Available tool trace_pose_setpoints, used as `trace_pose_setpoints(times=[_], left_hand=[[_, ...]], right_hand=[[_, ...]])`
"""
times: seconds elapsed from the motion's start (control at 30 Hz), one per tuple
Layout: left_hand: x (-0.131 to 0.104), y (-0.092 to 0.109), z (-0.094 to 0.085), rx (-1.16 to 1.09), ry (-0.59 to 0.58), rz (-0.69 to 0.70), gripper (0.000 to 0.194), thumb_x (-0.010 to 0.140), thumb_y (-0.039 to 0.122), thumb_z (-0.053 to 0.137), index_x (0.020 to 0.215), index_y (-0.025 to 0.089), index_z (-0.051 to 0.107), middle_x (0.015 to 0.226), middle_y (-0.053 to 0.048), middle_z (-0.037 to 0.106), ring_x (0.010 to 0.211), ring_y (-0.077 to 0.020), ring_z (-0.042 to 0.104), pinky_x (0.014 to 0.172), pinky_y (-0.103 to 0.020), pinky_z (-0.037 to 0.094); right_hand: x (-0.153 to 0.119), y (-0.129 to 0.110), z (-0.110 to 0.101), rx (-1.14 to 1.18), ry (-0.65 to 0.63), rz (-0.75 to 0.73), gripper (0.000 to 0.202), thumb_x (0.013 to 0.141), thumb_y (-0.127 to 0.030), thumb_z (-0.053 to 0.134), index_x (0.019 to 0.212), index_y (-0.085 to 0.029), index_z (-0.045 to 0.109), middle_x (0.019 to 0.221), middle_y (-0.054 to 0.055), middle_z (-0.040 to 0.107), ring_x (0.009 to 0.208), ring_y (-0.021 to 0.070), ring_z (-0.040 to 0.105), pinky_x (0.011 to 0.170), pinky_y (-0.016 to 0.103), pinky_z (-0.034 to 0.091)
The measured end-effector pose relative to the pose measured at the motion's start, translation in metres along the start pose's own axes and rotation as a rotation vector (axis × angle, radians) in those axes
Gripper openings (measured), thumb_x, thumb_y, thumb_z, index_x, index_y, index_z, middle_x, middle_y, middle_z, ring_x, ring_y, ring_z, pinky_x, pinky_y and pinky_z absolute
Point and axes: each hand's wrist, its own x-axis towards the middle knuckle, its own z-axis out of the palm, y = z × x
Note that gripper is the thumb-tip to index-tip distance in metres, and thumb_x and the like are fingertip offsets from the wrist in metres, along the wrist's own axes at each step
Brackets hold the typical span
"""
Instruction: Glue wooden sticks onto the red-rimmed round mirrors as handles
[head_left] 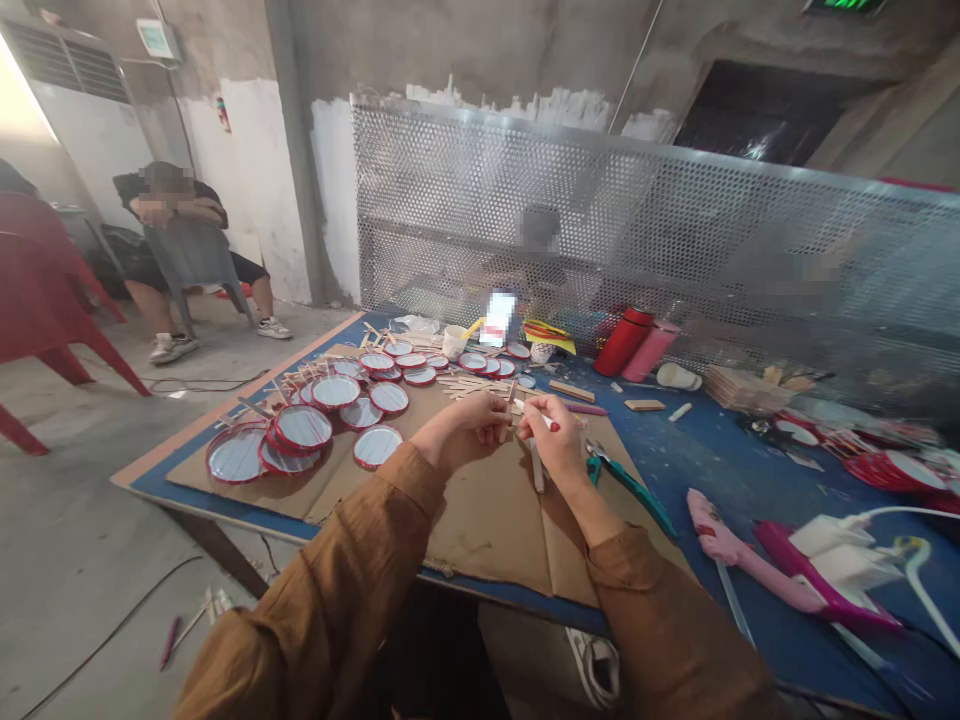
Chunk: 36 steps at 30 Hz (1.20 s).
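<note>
My left hand is closed around a thin wooden stick, which stands roughly upright above the cardboard. Close beside it, my right hand pinches a slim pen-like marker with a white tip and a dark red end. The white tip points toward the stick; whether they touch I cannot tell. Below the right hand a pale stick lies on the cardboard. Cutting pliers with teal handles rest just right of that hand.
Several red-rimmed round mirrors cover the left of the blue table. A pink glue gun and a magenta power strip with white plugs lie at right. Behind are a phone, a red bottle and a perforated metal screen.
</note>
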Motion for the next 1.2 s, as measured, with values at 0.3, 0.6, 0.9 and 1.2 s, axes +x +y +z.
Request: trace_pose_setpoints(times=[0.3, 0.6, 0.9, 1.2], left_hand=[[-0.0010, 0.0014, 0.0009, 0.027, 0.021, -0.011, 0.018, 0.087, 0.025, 0.052, 0.074, 0.013, 0.054, 0.052, 0.002, 0.058, 0.038, -0.0074, 0.052, 0.046, -0.019, 0.044], [-0.0013, 0.0036, 0.0010, 0.075, 0.031, -0.036, 0.016, 0.087, 0.022, 0.050, 0.075, 0.013, 0.054, 0.054, 0.002, 0.058, 0.039, -0.0086, 0.053, 0.047, -0.020, 0.045], [-0.0012, 0.0038, 0.0007, 0.084, 0.001, -0.033, 0.016, 0.087, 0.021, 0.050, 0.073, 0.012, 0.054, 0.051, 0.003, 0.058, 0.039, -0.0064, 0.053, 0.048, -0.017, 0.045], [-0.0022, 0.0053, 0.0011, 0.078, 0.024, -0.042, 0.017, 0.088, 0.022, 0.051, 0.073, 0.013, 0.053, 0.054, 0.002, 0.058, 0.040, -0.0084, 0.053, 0.048, -0.020, 0.046]], right_hand=[[-0.0005, 0.0014, 0.0015, 0.005, -0.030, -0.012, 0.020, 0.080, -0.041, 0.054, 0.078, -0.021, 0.054, 0.060, -0.003, 0.059, 0.046, 0.0130, 0.058, 0.048, 0.025, 0.047], [0.0000, 0.0019, 0.0028, 0.036, -0.030, -0.007, 0.020, 0.079, -0.040, 0.054, 0.077, -0.020, 0.054, 0.059, -0.003, 0.059, 0.045, 0.0128, 0.057, 0.047, 0.024, 0.046], [-0.0012, 0.0020, 0.0012, -0.003, 0.005, 0.020, 0.021, 0.079, -0.041, 0.054, 0.078, -0.020, 0.054, 0.061, -0.003, 0.059, 0.045, 0.0128, 0.058, 0.048, 0.024, 0.047], [-0.0017, 0.0000, 0.0001, -0.027, 0.024, 0.028, 0.018, 0.079, -0.039, 0.054, 0.078, -0.021, 0.054, 0.060, -0.003, 0.059, 0.045, 0.0131, 0.058, 0.048, 0.025, 0.047]])
